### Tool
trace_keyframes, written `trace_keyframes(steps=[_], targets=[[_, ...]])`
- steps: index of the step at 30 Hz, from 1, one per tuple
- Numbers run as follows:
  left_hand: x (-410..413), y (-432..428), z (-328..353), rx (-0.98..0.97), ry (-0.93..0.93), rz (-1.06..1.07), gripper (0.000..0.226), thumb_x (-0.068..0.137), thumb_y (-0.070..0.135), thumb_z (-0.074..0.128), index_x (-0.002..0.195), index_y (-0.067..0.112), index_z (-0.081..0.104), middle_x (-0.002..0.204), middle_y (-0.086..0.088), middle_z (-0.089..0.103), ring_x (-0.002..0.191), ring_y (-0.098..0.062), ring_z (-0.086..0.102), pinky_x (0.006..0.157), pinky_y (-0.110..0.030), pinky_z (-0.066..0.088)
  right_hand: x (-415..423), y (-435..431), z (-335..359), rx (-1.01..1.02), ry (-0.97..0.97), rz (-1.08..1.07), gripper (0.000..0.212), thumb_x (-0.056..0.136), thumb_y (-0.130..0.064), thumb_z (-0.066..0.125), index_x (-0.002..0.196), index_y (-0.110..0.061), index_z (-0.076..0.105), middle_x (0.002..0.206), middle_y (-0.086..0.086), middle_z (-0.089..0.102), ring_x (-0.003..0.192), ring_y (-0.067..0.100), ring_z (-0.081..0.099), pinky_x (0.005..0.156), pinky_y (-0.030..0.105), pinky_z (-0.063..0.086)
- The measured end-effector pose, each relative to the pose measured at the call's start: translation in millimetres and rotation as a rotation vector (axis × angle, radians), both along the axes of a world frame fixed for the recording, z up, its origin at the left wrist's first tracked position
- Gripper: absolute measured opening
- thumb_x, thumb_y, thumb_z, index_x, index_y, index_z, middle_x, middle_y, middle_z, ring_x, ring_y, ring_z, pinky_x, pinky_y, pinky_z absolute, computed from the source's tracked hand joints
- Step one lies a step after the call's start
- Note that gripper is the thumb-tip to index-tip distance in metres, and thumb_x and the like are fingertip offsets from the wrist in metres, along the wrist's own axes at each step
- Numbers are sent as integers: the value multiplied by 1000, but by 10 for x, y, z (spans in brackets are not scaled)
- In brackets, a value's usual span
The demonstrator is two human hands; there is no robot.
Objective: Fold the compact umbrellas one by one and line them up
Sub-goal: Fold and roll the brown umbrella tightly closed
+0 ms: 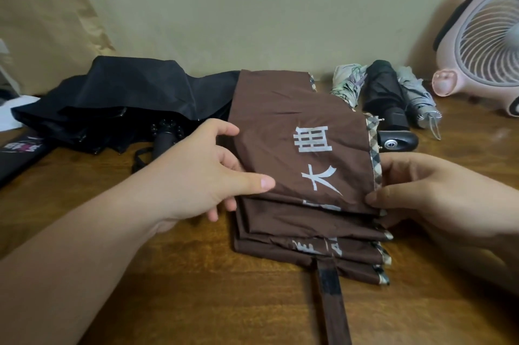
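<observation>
Panels of the brown umbrella (303, 148) lie stacked flat on the wooden table (196, 288), white characters printed across the top layer and plaid trim down its right edge. Lower layers show only as slivers, their lettering mostly covered. The left hand (213, 173) pinches the top panel's left edge between thumb and forefinger; its other fingers curl underneath, partly hidden by the fabric. The right hand (421, 190) grips the trimmed edge, thumb on top near the corner and fingers bent behind the cloth, so their tips cannot be seen. A brown strap (332, 302) runs from the stack off the bottom of the view.

A black handle (398, 141) pokes out behind the right edge; whose it is cannot be told. At the left rear a black umbrella (126, 100) lies loose and unfolded. At the right rear three folded ones sit side by side – pale printed (348, 83), black (382, 86), grey (415, 100). A pink fan (477, 44) and a paper bag (47, 27) are cut off by the frame.
</observation>
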State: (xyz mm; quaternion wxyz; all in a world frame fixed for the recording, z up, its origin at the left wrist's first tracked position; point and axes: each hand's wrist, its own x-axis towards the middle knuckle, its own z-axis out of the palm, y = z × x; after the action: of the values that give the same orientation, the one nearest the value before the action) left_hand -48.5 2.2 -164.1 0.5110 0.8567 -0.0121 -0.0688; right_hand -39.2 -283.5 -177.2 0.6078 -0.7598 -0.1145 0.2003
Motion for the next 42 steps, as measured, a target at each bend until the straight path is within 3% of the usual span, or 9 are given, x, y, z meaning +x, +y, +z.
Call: trace_keyframes(steps=[5, 12, 16, 24, 28, 33, 35, 38, 42], targets=[[-23, -51, -34, -39, 35, -94, 93, 76, 35, 85, 149, 53, 30, 117, 1, 70, 59, -24, 68, 46, -32, 47, 2, 2, 8, -94, -58, 51, 24, 69, -5, 80, 92, -6, 72, 86, 21, 71, 68, 22, 66, 52, 24, 51], [80, 24, -81, -246, 99, 21, 79, 84, 11, 80, 148, 36, 43, 110, -17, 71, 51, -22, 62, 38, -25, 44, 26, 4, -5, -51, -54, 56, 21, 76, -2, 72, 93, -15, 75, 71, 13, 67, 47, 13, 45, 38, 18, 32], [61, 33, -67, -156, 177, -60, 94, 81, 14, 83, 152, 50, 32, 109, -18, 71, 59, -31, 70, 42, -28, 51, 52, -30, -30, -56, -45, 46, 32, 73, -6, 75, 105, -13, 72, 90, 33, 67, 52, 17, 47, 39, 19, 35], [38, 2, -58, 136, 58, -32, 96, 86, 29, 81, 157, 51, 20, 92, 3, 76, 56, -26, 74, 44, -29, 49, 58, -84, -21, -64, -38, 88, 42, 74, -1, 76, 113, -17, 70, 88, 26, 71, 56, 23, 55, 41, 19, 39], [2, -31, -29, 300, -17, -104, 98, 88, 42, 77, 157, 52, 9, 68, 12, 74, 56, -12, 72, 64, -22, 51, 75, -142, -7, -41, 28, 85, 56, 66, -14, 91, 117, -20, 69, 101, 34, 71, 86, 45, 69, 73, 37, 57], [-4, -1, -28, 358, -50, -196, 104, 83, 44, 81, 151, 66, 4, 85, 7, 78, 62, -13, 73, 65, -20, 55, 88, -167, -9, -95, -25, 32, 70, 50, -32, 99, 113, -23, 69, 91, 37, 68, 78, 39, 65, 69, 37, 53], [-19, 0, -28, 334, -43, -229, 93, 83, 52, 75, 148, 69, 10, 95, 7, 76, 64, -14, 73, 69, -27, 60, 84, -143, -13, -125, -39, 56, 70, 52, -30, 98, 115, -23, 68, 91, 36, 69, 77, 41, 65, 78, 51, 49], [-8, -35, -47, 354, -88, -203, 49, 96, 62, 46, 144, 60, 37, 66, 11, 70, 64, -4, 69, 82, -21, 55, 92, -131, -22, -173, -58, 62, 70, 57, -27, 94, 120, -22, 65, 93, 36, 68, 79, 57, 62, 78, 58, 45], [9, -89, -94, 494, -150, -206, 34, 100, 50, 53, 133, 47, 61, 49, 26, 49, 55, 5, 56, 54, -12, 42, 91, -141, -26, -224, -91, 84, 63, 64, -31, 97, 118, -26, 65, 87, 30, 69, 71, 42, 60, 68, 52, 41]])
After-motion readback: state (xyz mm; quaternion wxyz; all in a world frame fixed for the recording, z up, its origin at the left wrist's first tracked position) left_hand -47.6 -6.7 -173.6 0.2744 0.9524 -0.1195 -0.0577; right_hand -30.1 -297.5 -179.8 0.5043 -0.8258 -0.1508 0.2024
